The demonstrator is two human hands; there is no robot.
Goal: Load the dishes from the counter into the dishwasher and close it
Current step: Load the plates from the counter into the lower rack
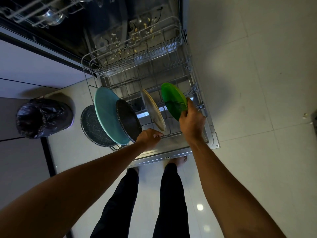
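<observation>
The dishwasher's lower rack is pulled out over the open door. My right hand grips a green plate by its near edge, holding it tilted on edge over the rack's right side. A beige plate stands on edge in the rack's middle. My left hand holds a stack by its lower edge at the rack's left front: a teal plate, a black plate in front of it and a dark speckled plate behind.
A bin with a black bag stands on the floor left of the dishwasher. The upper rack with a metal bowl juts out at top left. Food scraps lie inside the tub. My legs and feet are at the door's front edge.
</observation>
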